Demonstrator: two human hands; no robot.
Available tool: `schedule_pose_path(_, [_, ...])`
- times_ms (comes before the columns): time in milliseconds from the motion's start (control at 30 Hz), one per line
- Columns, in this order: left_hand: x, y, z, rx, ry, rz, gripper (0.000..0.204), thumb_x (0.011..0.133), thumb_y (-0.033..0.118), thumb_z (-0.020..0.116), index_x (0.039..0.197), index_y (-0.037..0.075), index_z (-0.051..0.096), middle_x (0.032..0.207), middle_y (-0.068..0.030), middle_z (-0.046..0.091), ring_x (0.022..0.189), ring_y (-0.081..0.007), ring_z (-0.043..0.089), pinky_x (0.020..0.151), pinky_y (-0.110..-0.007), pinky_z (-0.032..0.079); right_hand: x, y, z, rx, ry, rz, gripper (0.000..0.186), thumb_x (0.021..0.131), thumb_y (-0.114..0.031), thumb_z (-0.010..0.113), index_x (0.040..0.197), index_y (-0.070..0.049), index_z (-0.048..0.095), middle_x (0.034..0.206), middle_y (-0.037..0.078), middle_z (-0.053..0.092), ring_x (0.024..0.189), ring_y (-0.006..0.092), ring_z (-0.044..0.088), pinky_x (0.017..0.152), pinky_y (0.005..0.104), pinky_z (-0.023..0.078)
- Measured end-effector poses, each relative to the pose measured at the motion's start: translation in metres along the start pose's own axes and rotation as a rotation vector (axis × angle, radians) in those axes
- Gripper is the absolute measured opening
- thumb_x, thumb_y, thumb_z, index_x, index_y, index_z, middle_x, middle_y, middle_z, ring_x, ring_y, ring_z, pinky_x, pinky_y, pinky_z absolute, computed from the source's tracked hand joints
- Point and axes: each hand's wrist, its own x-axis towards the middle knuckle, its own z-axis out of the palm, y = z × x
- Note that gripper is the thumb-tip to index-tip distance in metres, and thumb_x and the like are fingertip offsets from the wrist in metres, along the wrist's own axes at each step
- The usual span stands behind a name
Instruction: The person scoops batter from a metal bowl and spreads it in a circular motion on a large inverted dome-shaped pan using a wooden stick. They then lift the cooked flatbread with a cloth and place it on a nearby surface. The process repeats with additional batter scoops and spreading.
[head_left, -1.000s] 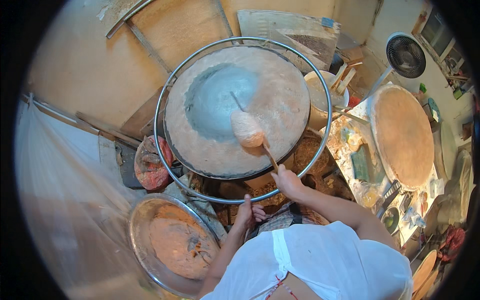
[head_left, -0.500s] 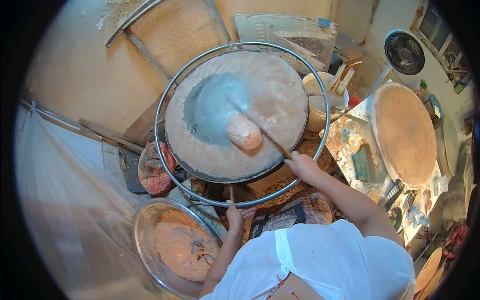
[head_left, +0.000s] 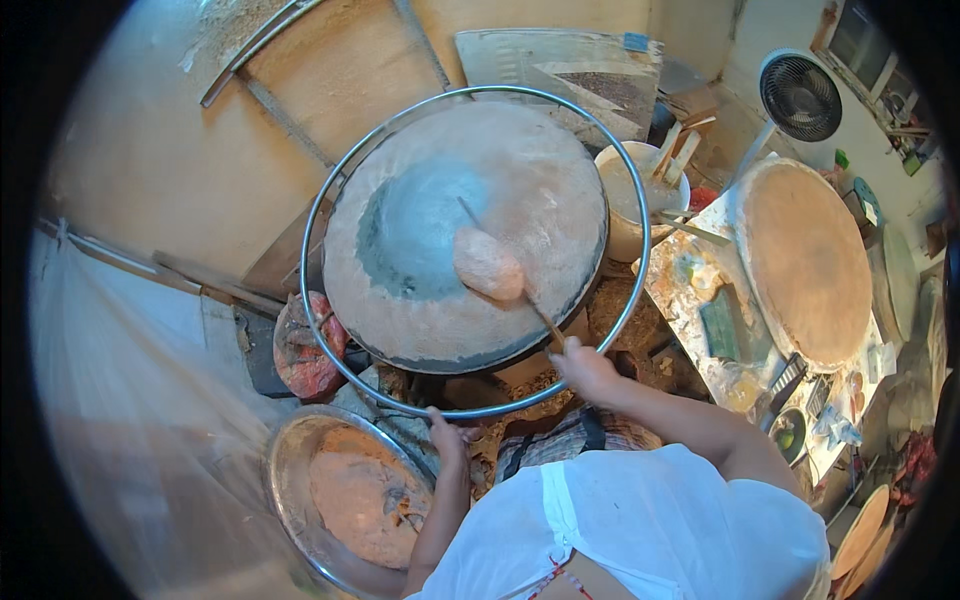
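A pale, flour-dusted dough ball (head_left: 488, 264) rests on a large round griddle (head_left: 385, 330), slightly right of its middle. My right hand (head_left: 588, 372) is closed round the handle of a thin stick (head_left: 543, 322). That stick slants up and left past the ball, which hides its middle part. A shiny metal ring (head_left: 480, 411) surrounds the griddle. At its near side, my left hand (head_left: 450, 436) touches the ring with a fingertip, its fingers apart. Part of the griddle has a grey-blue sheen; a paler coating covers the rest.
A metal basin (head_left: 283, 487) of orange-brown paste stands at the lower left, beside plastic sheeting (head_left: 150, 420). A red bag (head_left: 305, 345) lies left of the griddle. To the right are a bucket (head_left: 632, 232), a cluttered table (head_left: 715, 375) with a round board (head_left: 808, 270), and a fan (head_left: 800, 95).
My right hand has drawn back down and left with the stick. My left hand has shifted left along the ring. A short rod once visible beside it no longer shows there.
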Motion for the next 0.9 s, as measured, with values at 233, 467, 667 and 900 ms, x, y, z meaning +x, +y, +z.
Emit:
schedule_pose_path(233, [-0.047,0.003,0.043,0.17,-0.187,-0.19,0.083,0.093,0.067,0.019,0.1,-0.01,0.051,0.083,-0.0238,0.065,0.066,-0.0317,0.066,0.056,-0.036,0.054,0.023,0.02,-0.029,-0.108,0.057,-0.065,0.039,0.094,-0.035,0.049,0.098,0.004,0.047,0.083,0.029,0.063,0.079,0.0451,0.063,0.069,0.0514,0.05])
schedule_pose_path(467, [-0.051,-0.005,0.06,0.465,-0.618,-0.297,0.065,0.095,0.059,0.036,0.1,-0.003,0.055,0.084,-0.0198,0.066,0.066,-0.0256,0.065,0.062,-0.034,0.053,0.022,-0.001,-0.02,-0.119,0.036,-0.142,0.04,0.093,-0.035,0.051,0.095,0.005,0.05,0.08,0.027,0.064,0.077,0.0429,0.064,0.068,0.0506,0.051])
schedule_pose_path(667, [-0.032,0.015,0.02,0.083,-0.021,-0.041,0.07,0.095,0.061,0.033,0.092,-0.006,0.055,0.083,-0.0206,0.066,0.059,-0.0251,0.064,0.05,-0.029,0.051,-0.009,0.011,0.003,0.025,-0.029,0.049,0.039,0.095,-0.034,0.048,0.1,0.005,0.045,0.084,0.031,0.062,0.08,0.0467,0.063,0.073,0.053,0.05])
schedule_pose_path(900, [-0.043,-0.001,0.04,0.075,-0.137,-0.206,0.086,0.092,0.068,0.021,0.098,-0.012,0.051,0.087,-0.0275,0.064,0.066,-0.035,0.065,0.054,-0.036,0.054,0.011,0.019,-0.039,-0.086,0.025,-0.052,0.039,0.094,-0.036,0.05,0.097,0.004,0.048,0.078,0.024,0.064,0.076,0.0405,0.065,0.066,0.0481,0.052])
